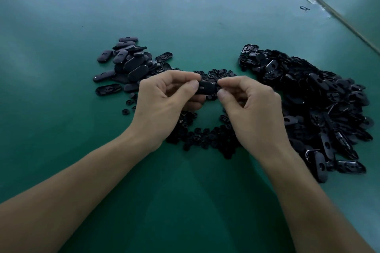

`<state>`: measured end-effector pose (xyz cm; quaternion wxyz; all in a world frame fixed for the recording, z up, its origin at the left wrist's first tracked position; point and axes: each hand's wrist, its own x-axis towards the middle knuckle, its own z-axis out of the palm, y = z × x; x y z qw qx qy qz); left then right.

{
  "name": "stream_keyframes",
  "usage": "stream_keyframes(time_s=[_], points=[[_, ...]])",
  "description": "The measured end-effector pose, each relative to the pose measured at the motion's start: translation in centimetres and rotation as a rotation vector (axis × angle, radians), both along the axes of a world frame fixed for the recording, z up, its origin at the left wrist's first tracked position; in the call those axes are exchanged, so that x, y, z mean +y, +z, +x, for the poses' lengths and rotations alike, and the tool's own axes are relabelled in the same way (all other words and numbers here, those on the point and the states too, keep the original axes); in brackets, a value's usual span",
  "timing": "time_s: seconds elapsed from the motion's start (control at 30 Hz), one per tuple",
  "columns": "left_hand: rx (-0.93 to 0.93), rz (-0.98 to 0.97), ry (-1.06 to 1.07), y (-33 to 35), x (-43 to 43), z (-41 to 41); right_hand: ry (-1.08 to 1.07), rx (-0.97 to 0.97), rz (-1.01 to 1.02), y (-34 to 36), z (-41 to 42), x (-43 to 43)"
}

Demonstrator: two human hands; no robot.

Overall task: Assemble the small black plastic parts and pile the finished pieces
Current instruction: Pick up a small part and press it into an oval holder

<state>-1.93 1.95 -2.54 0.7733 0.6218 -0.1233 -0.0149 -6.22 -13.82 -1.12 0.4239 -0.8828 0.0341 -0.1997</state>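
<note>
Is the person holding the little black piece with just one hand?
No, the left hand and the right hand each pinch one end of the black piece above the table.

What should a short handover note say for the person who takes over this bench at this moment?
Left hand and right hand: each pinches one end of a black oval part, held above the green table.
Small round clips lie under the hands; a big heap of oval shells lies to the right.
Done, it seems: the smaller pile of oval pieces to the left.
Left: finish the held part, pile it, then work through the heap.
</note>
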Motion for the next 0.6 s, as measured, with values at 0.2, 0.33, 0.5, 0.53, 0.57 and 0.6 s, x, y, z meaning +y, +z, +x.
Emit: stream_keyframes(time_s=[0.2, 0.33, 0.5, 0.53, 0.57, 0.6], points=[[0.070, -0.148, 0.058, 0.4, 0.0, 0.1, 0.097, 0.157, -0.417, -0.3, -0.3, 0.9], [-0.013, -0.103, 0.073, 0.3, -0.1, -0.2, 0.107, 0.182, -0.480, -0.4, -0.3, 1.8], [-0.072, -0.061, 0.116, 0.2, -0.1, -0.3, 0.069, 0.193, -0.460, -0.5, 0.1, 2.1], [-0.075, -0.058, 0.127, 0.2, -0.1, -0.3, 0.062, 0.188, -0.455, -0.6, 0.2, 2.1], [-0.077, -0.054, 0.136, 0.2, -0.1, -0.2, 0.054, 0.184, -0.451, -0.6, 0.2, 2.1], [-0.077, -0.050, 0.141, 0.2, -0.1, -0.2, 0.047, 0.184, -0.446, -0.5, 0.3, 2.1]])
